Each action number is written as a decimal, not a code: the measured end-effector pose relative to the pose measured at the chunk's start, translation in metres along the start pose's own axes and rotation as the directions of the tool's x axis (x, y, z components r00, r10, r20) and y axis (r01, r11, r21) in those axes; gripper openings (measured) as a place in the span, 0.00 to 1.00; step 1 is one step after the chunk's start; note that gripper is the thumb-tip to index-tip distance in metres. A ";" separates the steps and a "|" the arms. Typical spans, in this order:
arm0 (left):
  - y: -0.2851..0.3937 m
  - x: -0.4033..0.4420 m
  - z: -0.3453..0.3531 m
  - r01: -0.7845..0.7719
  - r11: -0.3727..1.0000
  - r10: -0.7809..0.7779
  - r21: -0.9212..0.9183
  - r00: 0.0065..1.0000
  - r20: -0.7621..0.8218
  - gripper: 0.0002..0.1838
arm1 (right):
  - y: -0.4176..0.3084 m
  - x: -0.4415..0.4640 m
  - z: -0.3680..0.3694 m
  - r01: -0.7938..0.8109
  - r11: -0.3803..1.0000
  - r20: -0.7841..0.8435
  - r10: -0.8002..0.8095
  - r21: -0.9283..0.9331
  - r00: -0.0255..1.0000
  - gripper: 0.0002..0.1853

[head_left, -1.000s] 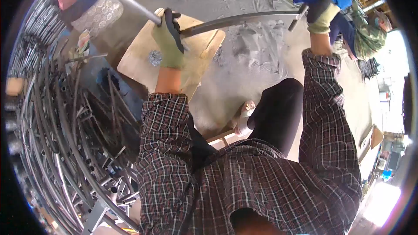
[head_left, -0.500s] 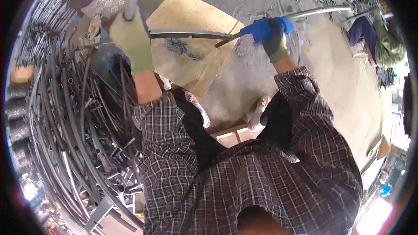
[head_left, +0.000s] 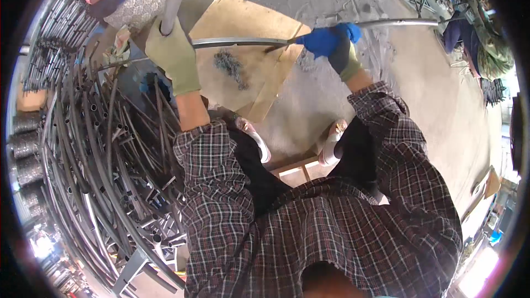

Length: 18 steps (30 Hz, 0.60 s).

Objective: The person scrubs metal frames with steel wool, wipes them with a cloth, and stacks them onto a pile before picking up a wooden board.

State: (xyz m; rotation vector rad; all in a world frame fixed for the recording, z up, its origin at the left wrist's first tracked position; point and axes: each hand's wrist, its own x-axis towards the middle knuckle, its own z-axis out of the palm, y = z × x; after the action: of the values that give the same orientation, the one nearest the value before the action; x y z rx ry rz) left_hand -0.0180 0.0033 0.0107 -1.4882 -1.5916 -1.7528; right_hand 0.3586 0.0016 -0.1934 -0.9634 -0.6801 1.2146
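Long grey metal tube (head_left: 240,42): it passes above the tan flat board (head_left: 243,17).
Gloved right hand (head_left: 343,58): closed on crumpled blue cloth (head_left: 320,42) over the tube, beside the board's right corner; perhaps the cloth is padding.
Gloved left hand (head_left: 176,58): gripping thick grey metal pipe (head_left: 178,0), left of the board; joined to the tube, I cannot tell.
Writing: none I can read.

Our left arm (head_left: 212,187) reaches nearly straight ahead of our torso (head_left: 326,232); its gloved left hand (head_left: 175,58), in front and left of the torso, is curled in a grip, back toward us. Our right arm (head_left: 411,160) angles inward, its gloved right hand (head_left: 342,55) likewise clenched ahead of the torso. Both wrists (head_left: 192,110) are bare.
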 end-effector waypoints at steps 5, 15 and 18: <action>0.026 -0.004 -0.003 0.134 0.970 -0.127 -0.200 0.991 0.049 0.07 | -0.051 -0.011 0.017 0.322 0.946 0.003 -0.322 0.019 0.947 0.07; 0.016 -0.032 0.019 0.853 0.303 -0.589 -0.426 0.519 0.619 0.16 | -0.250 -0.045 0.076 0.564 -0.394 0.582 -0.788 -0.726 0.199 0.07; 0.004 -0.048 0.043 0.887 0.196 -0.577 -0.417 0.449 0.682 0.15 | -0.266 -0.046 0.086 0.558 -0.295 0.489 -0.840 -0.776 0.236 0.15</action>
State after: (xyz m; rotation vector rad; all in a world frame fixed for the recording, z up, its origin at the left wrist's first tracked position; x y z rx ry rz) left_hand 0.0235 0.0210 -0.0353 -1.4699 -2.2041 -3.2219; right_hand 0.3953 -0.0384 0.0850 -1.1715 -1.5085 -0.7324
